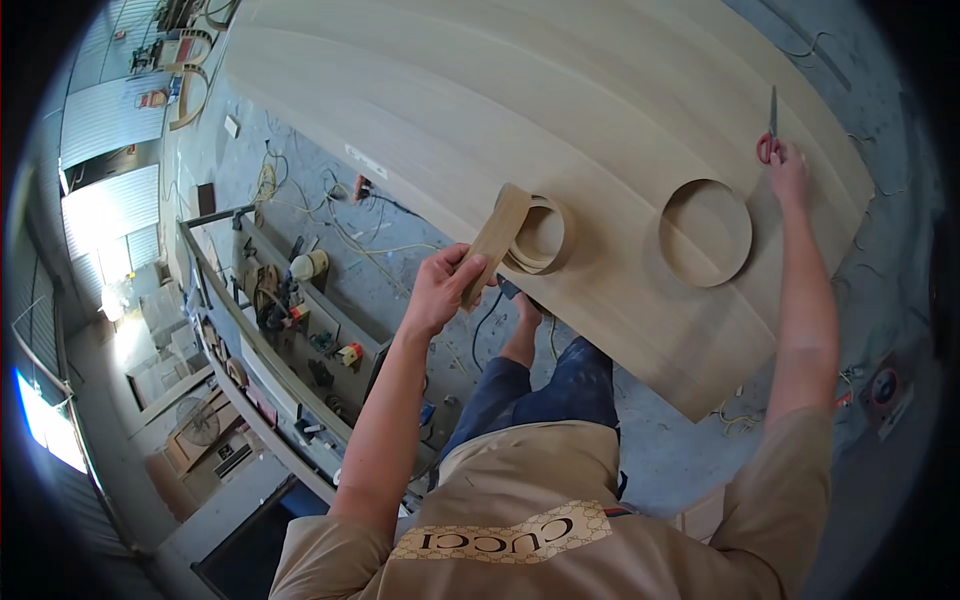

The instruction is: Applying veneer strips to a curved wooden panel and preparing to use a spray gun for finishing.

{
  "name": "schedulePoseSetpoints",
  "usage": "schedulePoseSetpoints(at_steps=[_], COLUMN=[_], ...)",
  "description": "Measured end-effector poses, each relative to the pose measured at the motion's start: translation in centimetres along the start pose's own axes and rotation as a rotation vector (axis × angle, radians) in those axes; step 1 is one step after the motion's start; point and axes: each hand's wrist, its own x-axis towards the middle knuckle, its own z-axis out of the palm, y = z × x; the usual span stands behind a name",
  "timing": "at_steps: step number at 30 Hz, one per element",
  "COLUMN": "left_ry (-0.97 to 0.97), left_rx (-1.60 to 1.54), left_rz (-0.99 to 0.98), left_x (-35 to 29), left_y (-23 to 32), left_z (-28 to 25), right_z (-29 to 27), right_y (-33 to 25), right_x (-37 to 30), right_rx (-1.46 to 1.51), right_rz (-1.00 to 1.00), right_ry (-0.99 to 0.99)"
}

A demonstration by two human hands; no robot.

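Observation:
My left hand (pixel 445 287) is closed on the end of a wood-coloured veneer strip (pixel 500 232), thumb on top. The strip runs up from my fingers to its loose coil (pixel 557 240), which stands on a large pale wooden panel (pixel 600 310). To the right, my right hand (pixel 788 172) has its fingers at the red handles of a pair of scissors (pixel 772 128), with the blades pointing away from me. Between my hands, a wider ring of the same strip material (pixel 747 240) rests on the panel.
A wheeled-looking metal-framed bench (pixel 265 340) with tools and small containers stands to the left. Yellow cords (pixel 375 250) trail over the grey floor beside the panel. Farther left are a round fan (pixel 198 422) and stacked boards. Curved wooden pieces (pixel 190 95) lie at the far left.

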Motion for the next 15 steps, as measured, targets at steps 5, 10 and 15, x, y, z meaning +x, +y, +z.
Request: schedulePoseSetpoints(at_steps=[5, 10, 15], left_ry=[0.023, -0.001, 0.003], left_rx=[0.027, 0.061, 0.166], left_rz=[0.001, -0.047, -0.02], left_x=[-0.1, 0.3, 0.0], left_y=[0.0, -0.2, 0.4], left_z=[-0.4, -0.9, -0.7], right_z=[-0.9, 0.3, 1.5], right_y=[-1.3, -2.0, -1.9], right_x=[-1.0, 0.6, 1.7], right_rx=[-0.275, -0.068, -0.002], right_rz=[-0.155, 0.016, -0.056], right_ry=[-0.009, -0.015, -0.102])
